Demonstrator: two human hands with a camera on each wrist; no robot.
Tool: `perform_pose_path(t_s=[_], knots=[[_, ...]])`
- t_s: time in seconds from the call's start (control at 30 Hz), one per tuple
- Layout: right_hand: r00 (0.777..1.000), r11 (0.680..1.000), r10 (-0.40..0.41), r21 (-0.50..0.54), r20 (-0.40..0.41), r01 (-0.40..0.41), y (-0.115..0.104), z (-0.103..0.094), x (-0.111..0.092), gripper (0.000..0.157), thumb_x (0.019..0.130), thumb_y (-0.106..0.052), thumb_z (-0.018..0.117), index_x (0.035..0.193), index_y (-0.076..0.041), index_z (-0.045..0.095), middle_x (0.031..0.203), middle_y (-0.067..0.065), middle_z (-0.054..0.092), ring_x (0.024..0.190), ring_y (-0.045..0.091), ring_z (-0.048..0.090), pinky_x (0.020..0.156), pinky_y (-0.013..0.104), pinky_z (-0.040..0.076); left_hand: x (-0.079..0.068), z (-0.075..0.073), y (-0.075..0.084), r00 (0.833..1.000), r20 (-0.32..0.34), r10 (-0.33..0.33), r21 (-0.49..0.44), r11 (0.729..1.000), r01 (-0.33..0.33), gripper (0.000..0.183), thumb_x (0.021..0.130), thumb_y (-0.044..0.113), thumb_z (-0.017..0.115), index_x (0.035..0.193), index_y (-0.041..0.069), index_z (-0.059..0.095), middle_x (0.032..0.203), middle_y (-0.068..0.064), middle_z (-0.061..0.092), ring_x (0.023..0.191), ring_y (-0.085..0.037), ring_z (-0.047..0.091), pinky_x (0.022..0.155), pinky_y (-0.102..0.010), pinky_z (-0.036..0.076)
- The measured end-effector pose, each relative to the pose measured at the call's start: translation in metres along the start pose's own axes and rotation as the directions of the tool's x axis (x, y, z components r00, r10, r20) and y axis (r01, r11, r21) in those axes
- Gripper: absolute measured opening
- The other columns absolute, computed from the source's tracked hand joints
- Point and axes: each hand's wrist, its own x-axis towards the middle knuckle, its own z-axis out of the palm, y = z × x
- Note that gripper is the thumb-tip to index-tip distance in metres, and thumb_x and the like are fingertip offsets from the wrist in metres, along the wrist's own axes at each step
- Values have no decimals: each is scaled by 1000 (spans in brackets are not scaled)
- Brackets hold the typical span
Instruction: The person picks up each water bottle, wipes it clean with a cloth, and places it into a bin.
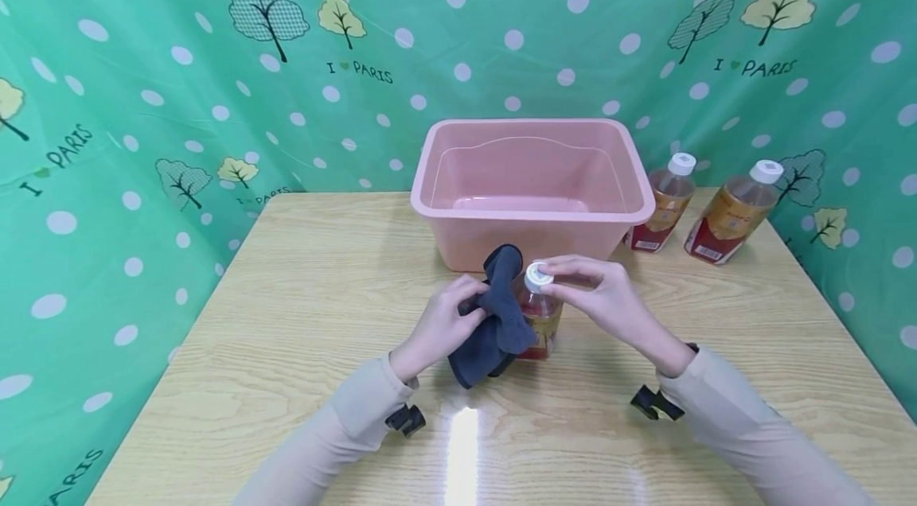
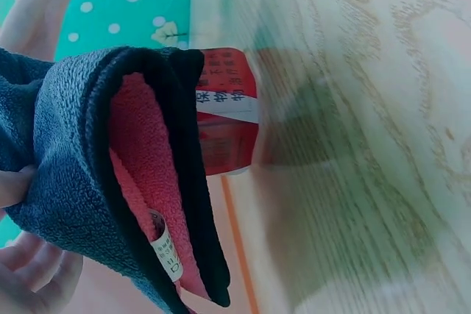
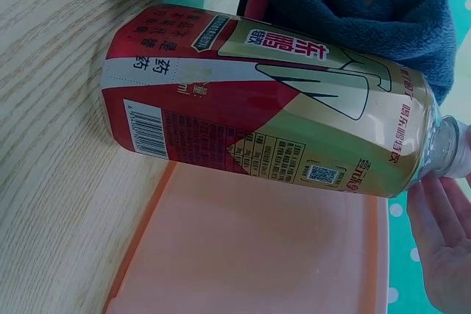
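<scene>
The right hand (image 1: 605,295) pinches the white screw cap (image 1: 539,278) of a labelled plastic drink bottle (image 1: 542,323), its thumb on the near side and its fingers on the far side, parted only by the cap's width. The bottle's body hangs below those fingers, standing roughly upright on the wood-grain worktop (image 1: 308,299) just in front of the pink plastic tub (image 1: 530,216). The left hand (image 1: 450,319) grips a folded dark blue cloth (image 1: 494,331), thumb and fingers curled into the fabric with little gap between them. The cloth hangs at the bottle's left, overlapping part of its side in the head view; the left wrist view shows its pink inner face and one white tag (image 2: 165,249).

There are three bottles in all, each with a white cap and a red and gold label: the one under the right hand, a second bottle (image 1: 662,208) just beside the tub's right side, and a third bottle (image 1: 732,218) farther right. There is one cloth and one tub. The right wrist view shows one barcode (image 3: 146,130) and one QR code (image 3: 321,173) on the pinched bottle's label. Behind everything hangs a green polka-dot curtain (image 1: 401,144).
</scene>
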Motion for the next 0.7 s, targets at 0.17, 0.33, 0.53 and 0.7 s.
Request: perform_pose_path(t_s=[0.17, 0.33, 0.53, 0.7], knots=[[1000, 1000, -1, 7, 3, 1, -1, 0, 1, 25, 74, -1, 66, 100, 2, 65, 105, 13, 62, 92, 7, 59, 74, 22, 49, -1, 3, -4, 1000, 12, 4, 31, 999, -5, 24, 70, -10, 60, 92, -3, 63, 89, -9, 60, 81, -18, 56, 69, -27, 46], [1000, 1000, -21, -5, 3, 21, 0, 0, 2, 25, 74, 1, 66, 99, 2, 65, 104, 14, 62, 92, 5, 59, 75, 21, 48, -4, 7, -11, 999, 41, 0, 65, 998, -3, 25, 69, -9, 61, 93, -3, 62, 89, -9, 60, 83, -20, 57, 73, -29, 46], [999, 999, -44, -7, 11, 44, 1, 0, 3, 24, 74, 0, 66, 98, 4, 64, 104, 17, 62, 93, 4, 58, 76, 21, 48, -7, 12, -19, 996, 87, -37, 90, 996, 29, 27, 70, -7, 61, 96, -5, 62, 93, -12, 60, 88, -23, 57, 78, -33, 46], [1000, 1000, -21, -1, 10, 21, 0, 0, 2, 24, 74, -2, 66, 97, 3, 65, 105, 15, 62, 93, 5, 58, 77, 22, 48, -9, 16, -24, 990, 120, -70, 118, 991, 56, 28, 71, -5, 60, 99, -5, 61, 98, -14, 60, 93, -26, 57, 82, -34, 45]])
